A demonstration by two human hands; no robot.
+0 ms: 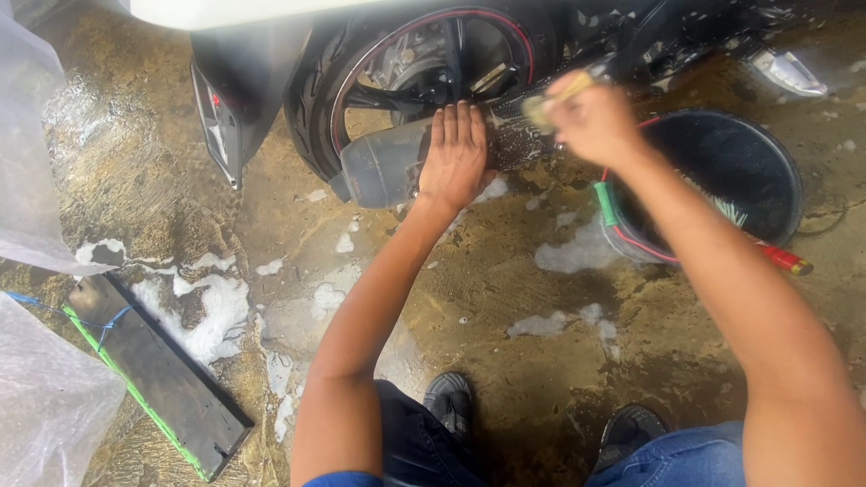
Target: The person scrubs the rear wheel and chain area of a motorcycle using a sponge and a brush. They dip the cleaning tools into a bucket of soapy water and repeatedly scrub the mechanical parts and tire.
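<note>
Near the top middle of the frame, my left hand (456, 153) lies flat on the grey muffler (388, 167) of the motorbike, fingers together and straight, pinching nothing. My right hand (595, 117) is just to the right of it, its grip pressed shut around a yellow sponge (541, 108) that rubs the soapy part of the muffler beside the back wheel (424, 63).

To do this well, I think I should keep the left hand pressing steady so I do not wobble, and rub with small back-and-forth strokes. The sponge should be dipped when the foam gets thin.

Now I count. One wheel shows, with a red ring on its rim. One black bucket (767, 162) stands at the upper right, close to my right arm. One dark board (162, 370) with a green edge lies at the lower left on the wet floor (505, 271). Two shoes show at the bottom. Many white foam patches dot the floor.
</note>
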